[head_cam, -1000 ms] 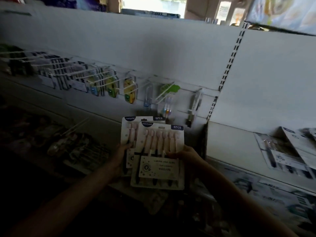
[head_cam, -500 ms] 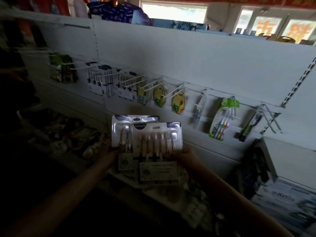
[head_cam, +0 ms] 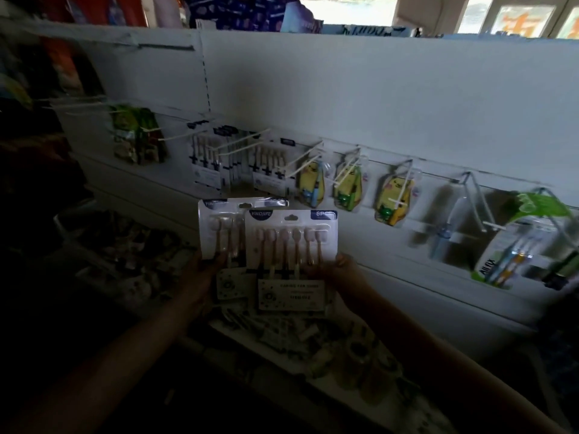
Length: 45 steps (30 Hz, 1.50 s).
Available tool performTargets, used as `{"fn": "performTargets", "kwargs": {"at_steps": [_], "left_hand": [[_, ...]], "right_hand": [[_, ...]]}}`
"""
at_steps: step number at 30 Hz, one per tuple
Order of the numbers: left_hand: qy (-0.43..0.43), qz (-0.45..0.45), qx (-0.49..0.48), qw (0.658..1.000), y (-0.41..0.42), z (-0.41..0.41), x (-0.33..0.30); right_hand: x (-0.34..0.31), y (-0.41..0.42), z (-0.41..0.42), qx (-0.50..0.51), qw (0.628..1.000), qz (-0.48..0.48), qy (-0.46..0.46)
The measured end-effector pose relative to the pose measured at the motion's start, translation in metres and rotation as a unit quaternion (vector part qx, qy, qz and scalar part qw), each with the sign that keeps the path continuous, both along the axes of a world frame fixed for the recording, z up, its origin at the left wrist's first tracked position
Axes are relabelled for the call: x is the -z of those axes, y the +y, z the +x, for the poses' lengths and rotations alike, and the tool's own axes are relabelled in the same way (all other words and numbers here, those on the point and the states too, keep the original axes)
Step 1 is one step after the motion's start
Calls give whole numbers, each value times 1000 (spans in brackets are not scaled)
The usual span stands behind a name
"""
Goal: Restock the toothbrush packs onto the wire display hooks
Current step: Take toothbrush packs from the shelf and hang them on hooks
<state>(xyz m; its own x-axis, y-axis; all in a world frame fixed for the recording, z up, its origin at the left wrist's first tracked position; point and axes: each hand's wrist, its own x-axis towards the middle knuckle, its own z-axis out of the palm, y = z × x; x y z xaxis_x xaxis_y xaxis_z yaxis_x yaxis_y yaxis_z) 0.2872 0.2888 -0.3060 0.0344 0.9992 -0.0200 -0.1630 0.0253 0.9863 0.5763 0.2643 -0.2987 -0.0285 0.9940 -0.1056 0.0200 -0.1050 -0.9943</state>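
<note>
I hold two white six-piece toothbrush packs upright in front of the shelf wall. My left hand [head_cam: 200,277] grips the rear pack [head_cam: 221,228] at its lower left. My right hand [head_cam: 343,275] grips the front pack [head_cam: 291,245] at its lower right edge; this pack overlaps the rear one. Just above them, matching white packs [head_cam: 216,158] hang on white wire hooks [head_cam: 242,144] from the back panel. The hook tips stick out above and slightly left of the held packs, apart from them.
Right along the rail hang yellow children's toothbrush packs [head_cam: 393,198], a single blue brush [head_cam: 445,227] and a green-topped pack [head_cam: 513,245]. Green packets [head_cam: 138,136] hang at left. A dim lower shelf [head_cam: 282,333] below my hands holds jumbled small goods.
The view has swung left along the wall, so the hooks with matching white packs now sit right above my hands. Both packs stay held the same way, slightly higher and nearer the hooks.
</note>
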Motion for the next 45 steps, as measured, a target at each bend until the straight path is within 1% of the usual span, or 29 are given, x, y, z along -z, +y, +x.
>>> {"fn": "performTargets", "kwargs": {"at_steps": [1,3,4,9,13,18,20,22,24,27,30,31,34,39,45], "left_hand": [[3,3,-11,1000,13,-10,-2],[35,28,-36,998,37,-34,-5],[49,40,-39,997,48,-46,-7],[72,47,-41,995,96,-88,-9],[89,41,0,995,141,-113,-6],[138,55,21,989,214,-150,2],[165,62,44,983,246,-169,6],[174,59,58,981,273,-185,4],[160,51,53,984,291,-198,-6],[114,54,82,989,310,-219,-17],[93,70,107,987,335,-245,-11],[92,71,117,986,341,-252,-9],[104,70,102,987,356,-265,-4],[84,78,102,988,375,-270,-3],[32,63,110,991,385,-265,-3]], "right_hand": [[0,14,-11,1,1000,5,-2],[-1,39,-32,5,1000,15,-12],[-2,50,-43,11,1000,19,-14],[1,89,-89,21,1000,15,-9],[6,121,-114,54,998,13,-22],[10,154,-146,100,993,56,-23],[12,168,-162,117,991,67,-21],[12,179,-181,125,989,74,-15],[10,192,-198,123,989,84,-16],[7,208,-219,128,988,85,1],[3,219,-237,140,987,75,16],[3,222,-240,142,987,76,15],[0,229,-250,145,987,68,10],[-1,239,-263,168,983,72,3],[-12,241,-276,167,983,77,-10]]}}
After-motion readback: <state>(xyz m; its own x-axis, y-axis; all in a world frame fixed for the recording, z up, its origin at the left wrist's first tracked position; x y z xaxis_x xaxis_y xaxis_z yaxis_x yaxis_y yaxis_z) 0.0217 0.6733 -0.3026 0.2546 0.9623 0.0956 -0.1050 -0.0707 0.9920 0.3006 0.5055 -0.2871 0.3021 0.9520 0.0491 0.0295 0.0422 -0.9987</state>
